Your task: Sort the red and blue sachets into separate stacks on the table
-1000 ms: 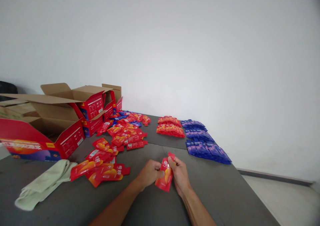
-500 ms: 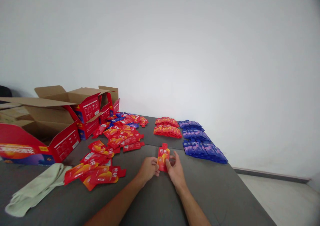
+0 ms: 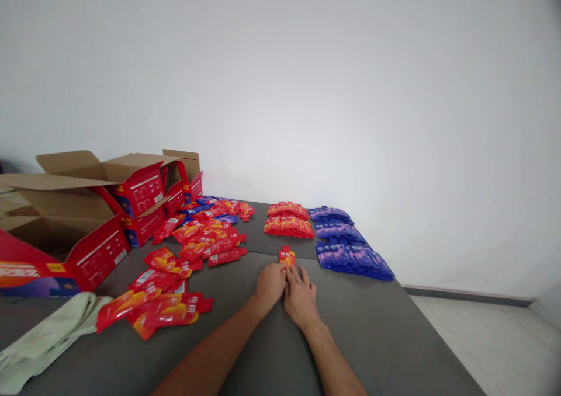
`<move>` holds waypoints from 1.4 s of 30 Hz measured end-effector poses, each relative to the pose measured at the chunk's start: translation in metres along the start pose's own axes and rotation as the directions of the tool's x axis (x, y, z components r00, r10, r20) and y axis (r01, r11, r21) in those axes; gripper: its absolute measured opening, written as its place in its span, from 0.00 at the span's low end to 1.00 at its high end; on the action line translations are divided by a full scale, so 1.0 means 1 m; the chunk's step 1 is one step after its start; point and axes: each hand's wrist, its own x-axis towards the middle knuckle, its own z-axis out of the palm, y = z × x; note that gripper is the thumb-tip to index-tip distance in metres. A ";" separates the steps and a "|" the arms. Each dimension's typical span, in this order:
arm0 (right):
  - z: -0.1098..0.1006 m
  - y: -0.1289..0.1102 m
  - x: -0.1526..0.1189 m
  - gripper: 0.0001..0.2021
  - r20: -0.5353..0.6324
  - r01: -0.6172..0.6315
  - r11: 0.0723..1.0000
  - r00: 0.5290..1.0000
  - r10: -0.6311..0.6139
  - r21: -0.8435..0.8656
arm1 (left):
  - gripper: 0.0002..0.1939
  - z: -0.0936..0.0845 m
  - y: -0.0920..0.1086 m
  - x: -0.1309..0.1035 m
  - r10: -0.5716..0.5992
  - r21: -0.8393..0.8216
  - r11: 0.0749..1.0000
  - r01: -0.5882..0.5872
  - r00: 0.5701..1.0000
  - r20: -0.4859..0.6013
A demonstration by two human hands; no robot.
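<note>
My left hand (image 3: 269, 284) and my right hand (image 3: 300, 294) lie side by side on the grey table (image 3: 377, 337), fingers pressing a red pouch (image 3: 287, 256) flat against it. Only the pouch's top end shows past my fingertips. Just beyond it is a neat row of red pouches (image 3: 288, 219), and to its right are rows of blue pouches (image 3: 346, 244). A loose heap of red pouches (image 3: 193, 250) spreads to the left of my hands.
Open red cardboard boxes (image 3: 87, 209) stand at the back left. A pale green cloth (image 3: 41, 343) lies at the front left. The table's right edge drops to a light floor (image 3: 495, 343). A white wall (image 3: 307, 80) backs the table.
Both hands carried the red pouch forward from near my body and laid it down on the table in front of the red row; it was held upright in the air before.
</note>
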 end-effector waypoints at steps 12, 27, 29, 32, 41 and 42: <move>0.002 -0.009 0.001 0.26 0.017 -0.059 0.996 0.998 0.060 -0.059 | 0.28 -0.053 -0.075 -0.018 -0.010 0.456 0.881 0.125 0.969 -0.246; 0.005 -0.030 -0.007 0.24 -0.036 0.141 0.990 0.989 -0.142 -0.009 | 0.22 -0.075 -0.076 -0.045 -0.045 0.330 0.937 0.114 0.976 -0.212; 0.007 -0.030 -0.006 0.24 -0.033 0.121 0.993 0.992 -0.121 -0.020 | 0.21 -0.079 -0.082 -0.043 -0.050 0.314 0.944 0.104 0.983 -0.176; 0.012 -0.029 -0.004 0.24 -0.007 0.062 0.998 0.998 -0.062 -0.021 | 0.19 -0.084 -0.091 -0.040 -0.031 0.280 0.958 0.058 0.994 -0.100; 0.009 -0.036 0.001 0.21 -0.208 0.088 0.979 0.977 -0.049 0.182 | 0.16 -0.089 -0.081 -0.038 0.002 -0.410 0.910 -0.056 0.991 -0.131; 0.007 -0.040 0.000 0.21 -0.226 0.103 0.958 0.973 -0.042 0.268 | 0.15 -0.088 -0.077 -0.040 -0.008 -0.531 0.846 -0.049 0.995 -0.104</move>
